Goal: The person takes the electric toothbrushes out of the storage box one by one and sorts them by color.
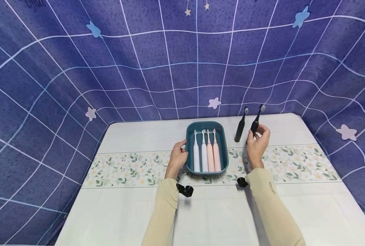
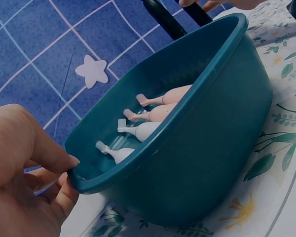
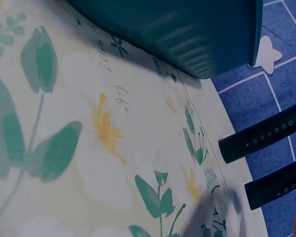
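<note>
Teal, round-cornered bin (image 1: 207, 174) holds four slender toothbrushes (image 1: 205, 159).

Smooth plastic bin (image 2: 207, 133), black toothbrushes (image 1: 240, 130) — 2, matt plastic, rippled cloth backdrop (image 1: 182, 77)

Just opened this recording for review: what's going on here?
A person's left hand pinches the rim of a teal bin, where two white toothbrushes and two pink toothbrushes lie side by side. The right hand holds a black toothbrush outside the bin; another black toothbrush is between hand and bin, unheld.
</note>
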Available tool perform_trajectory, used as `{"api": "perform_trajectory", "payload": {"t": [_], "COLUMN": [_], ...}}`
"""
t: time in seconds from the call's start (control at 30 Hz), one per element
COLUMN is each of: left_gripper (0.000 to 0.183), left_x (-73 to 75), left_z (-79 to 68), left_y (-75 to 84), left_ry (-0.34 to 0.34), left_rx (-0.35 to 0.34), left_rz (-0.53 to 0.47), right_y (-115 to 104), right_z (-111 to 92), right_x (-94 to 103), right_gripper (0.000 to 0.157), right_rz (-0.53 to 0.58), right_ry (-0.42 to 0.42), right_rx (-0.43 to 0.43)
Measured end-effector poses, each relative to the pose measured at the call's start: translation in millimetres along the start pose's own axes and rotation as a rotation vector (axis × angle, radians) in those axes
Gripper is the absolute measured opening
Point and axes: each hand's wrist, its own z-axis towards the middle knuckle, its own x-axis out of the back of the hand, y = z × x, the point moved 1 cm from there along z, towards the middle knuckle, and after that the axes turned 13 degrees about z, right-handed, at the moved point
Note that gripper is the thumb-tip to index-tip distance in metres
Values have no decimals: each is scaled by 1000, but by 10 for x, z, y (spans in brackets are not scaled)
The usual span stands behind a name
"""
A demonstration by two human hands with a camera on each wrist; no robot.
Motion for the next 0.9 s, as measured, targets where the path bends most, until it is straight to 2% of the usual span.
{"api": "perform_trajectory", "payload": {"t": [0.27,0.9], "left_gripper": [57,57], "left_x": [1,4], "left_z": [5,17], "left_y": [-1,-6], "left_ry": [-13,1], "left_rx": [6,-9], "left_rz": [3,4], "right_y": [41,112], "right_z": [35,80], "right_x": [-22,-93], "right_gripper": [37,39], "right_rz": [23,96], "right_ry": [0,30], "right_rx": [-37,-44]}}
